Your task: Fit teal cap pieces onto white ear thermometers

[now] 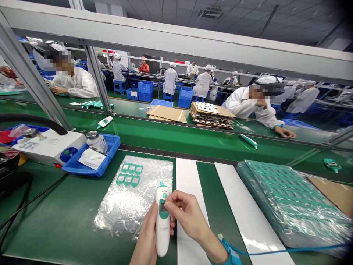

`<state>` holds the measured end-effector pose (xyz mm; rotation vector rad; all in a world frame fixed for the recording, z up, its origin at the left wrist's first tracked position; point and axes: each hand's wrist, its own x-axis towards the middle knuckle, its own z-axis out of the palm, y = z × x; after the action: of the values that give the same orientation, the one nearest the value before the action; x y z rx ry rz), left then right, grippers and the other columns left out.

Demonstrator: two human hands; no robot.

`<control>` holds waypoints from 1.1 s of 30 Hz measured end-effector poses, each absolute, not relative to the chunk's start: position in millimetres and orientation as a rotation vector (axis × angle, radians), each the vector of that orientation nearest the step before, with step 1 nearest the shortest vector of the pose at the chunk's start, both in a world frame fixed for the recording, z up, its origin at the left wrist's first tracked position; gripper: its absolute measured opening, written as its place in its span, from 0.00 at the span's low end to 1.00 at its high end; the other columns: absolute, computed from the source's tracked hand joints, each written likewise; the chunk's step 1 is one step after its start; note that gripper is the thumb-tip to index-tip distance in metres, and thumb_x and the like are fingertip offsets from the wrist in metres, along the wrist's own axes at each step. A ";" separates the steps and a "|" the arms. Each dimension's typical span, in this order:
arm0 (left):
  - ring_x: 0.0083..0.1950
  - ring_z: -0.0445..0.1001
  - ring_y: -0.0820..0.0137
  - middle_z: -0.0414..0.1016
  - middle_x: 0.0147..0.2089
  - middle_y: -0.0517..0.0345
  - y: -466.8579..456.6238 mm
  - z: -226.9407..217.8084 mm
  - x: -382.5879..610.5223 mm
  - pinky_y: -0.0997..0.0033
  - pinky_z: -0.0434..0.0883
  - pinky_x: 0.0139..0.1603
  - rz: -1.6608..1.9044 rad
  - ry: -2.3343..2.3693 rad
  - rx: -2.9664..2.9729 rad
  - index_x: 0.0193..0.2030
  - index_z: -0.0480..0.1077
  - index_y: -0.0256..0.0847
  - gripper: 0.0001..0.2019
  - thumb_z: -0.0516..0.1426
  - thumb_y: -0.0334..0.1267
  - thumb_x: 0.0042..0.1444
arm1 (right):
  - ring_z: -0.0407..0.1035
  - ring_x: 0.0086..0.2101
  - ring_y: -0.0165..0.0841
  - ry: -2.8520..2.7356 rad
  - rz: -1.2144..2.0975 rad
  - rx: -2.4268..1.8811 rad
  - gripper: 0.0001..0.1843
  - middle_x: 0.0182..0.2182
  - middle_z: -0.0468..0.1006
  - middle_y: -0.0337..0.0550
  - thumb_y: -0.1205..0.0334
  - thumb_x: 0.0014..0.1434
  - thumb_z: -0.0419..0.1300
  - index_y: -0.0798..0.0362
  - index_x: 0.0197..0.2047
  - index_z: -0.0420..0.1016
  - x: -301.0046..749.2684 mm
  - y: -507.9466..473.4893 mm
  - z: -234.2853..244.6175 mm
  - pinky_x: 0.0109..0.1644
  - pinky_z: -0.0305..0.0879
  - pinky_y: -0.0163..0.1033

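My left hand (146, 235) is wrapped round the lower body of a white and teal thermometer (162, 221), held upright over the bench. My right hand (185, 213) pinches at the thermometer's small screen with thumb and fingertips; whether anything is between them I cannot make out. A blue wrist strap (230, 254) with a cord sits on my right wrist. Just beyond lies a clear plastic sheet (132, 206) with several small teal frames (129, 173) on it.
A blue tray (110, 154) with a jar and white cloth stands at left beside a white machine (46, 147). White strips (190, 184) lie ahead; a bagged stack of teal parts (289, 198) is at right. Other thermometers lie on the conveyor (176, 136). Workers sit beyond.
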<state>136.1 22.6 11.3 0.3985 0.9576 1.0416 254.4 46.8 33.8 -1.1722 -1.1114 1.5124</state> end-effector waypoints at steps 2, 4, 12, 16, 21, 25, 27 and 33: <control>0.28 0.68 0.69 0.72 0.25 0.58 22.6 9.3 136.1 0.70 0.69 0.32 1.046 0.952 0.406 0.35 0.73 0.36 0.19 0.57 0.53 0.56 | 0.63 0.13 0.28 -1.126 1.502 -1.177 0.17 0.15 0.67 0.34 0.51 0.52 0.66 0.56 0.28 0.68 254.5 46.5 34.0 0.13 0.58 0.31; 0.28 0.69 0.69 0.73 0.27 0.57 22.6 6.3 135.2 0.70 0.69 0.32 1.054 0.946 0.415 0.34 0.74 0.36 0.20 0.57 0.54 0.55 | 0.63 0.13 0.28 -1.140 1.497 -1.172 0.16 0.15 0.66 0.33 0.52 0.53 0.65 0.56 0.28 0.68 254.8 46.6 34.0 0.13 0.58 0.31; 0.67 0.55 0.62 0.54 0.69 0.62 19.3 -9.9 129.6 0.69 0.65 0.55 1.044 1.187 0.272 0.47 0.72 0.49 0.17 0.64 0.46 0.51 | 0.64 0.14 0.26 -1.248 1.397 -1.215 0.13 0.18 0.66 0.33 0.55 0.57 0.61 0.55 0.29 0.67 252.3 43.7 29.6 0.14 0.60 0.30; 0.62 0.62 0.64 0.63 0.63 0.59 17.1 -7.6 133.6 0.73 0.67 0.50 1.117 1.297 0.302 0.48 0.72 0.49 0.20 0.65 0.49 0.47 | 0.64 0.14 0.26 -1.263 1.338 -1.259 0.09 0.21 0.67 0.32 0.58 0.58 0.60 0.53 0.34 0.66 252.6 42.1 29.7 0.14 0.58 0.30; 0.22 0.63 0.75 0.67 0.21 0.64 20.8 10.3 136.6 0.76 0.64 0.25 1.019 1.009 0.519 0.42 0.70 0.41 0.19 0.62 0.53 0.51 | 0.65 0.22 0.25 -1.251 1.316 -1.245 0.08 0.24 0.68 0.33 0.62 0.56 0.62 0.54 0.36 0.66 258.7 46.2 32.4 0.26 0.62 0.31; 0.19 0.58 0.79 0.64 0.18 0.66 25.5 14.5 136.3 0.78 0.58 0.22 1.014 0.929 0.666 0.35 0.66 0.39 0.15 0.61 0.50 0.53 | 0.64 0.22 0.24 -1.230 1.395 -1.161 0.10 0.25 0.67 0.33 0.60 0.57 0.61 0.54 0.39 0.65 260.4 47.9 32.3 0.26 0.61 0.31; 0.18 0.57 0.79 0.63 0.17 0.67 27.4 12.3 135.3 0.78 0.56 0.21 0.990 0.949 0.712 0.36 0.66 0.39 0.16 0.61 0.50 0.53 | 0.63 0.23 0.24 -1.249 1.413 -1.147 0.13 0.27 0.66 0.33 0.62 0.56 0.62 0.52 0.43 0.64 260.5 48.7 30.8 0.26 0.61 0.31; 0.20 0.60 0.77 0.65 0.19 0.66 31.5 8.9 128.9 0.77 0.59 0.23 0.925 0.947 0.709 0.37 0.67 0.39 0.19 0.63 0.52 0.49 | 0.64 0.24 0.25 -1.386 1.381 -1.110 0.13 0.32 0.65 0.35 0.65 0.62 0.54 0.49 0.50 0.60 270.5 57.3 25.7 0.29 0.63 0.33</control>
<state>128.9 31.5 8.9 0.7092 0.9470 0.9254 270.5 57.3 25.7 -1.1099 -1.3857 1.3812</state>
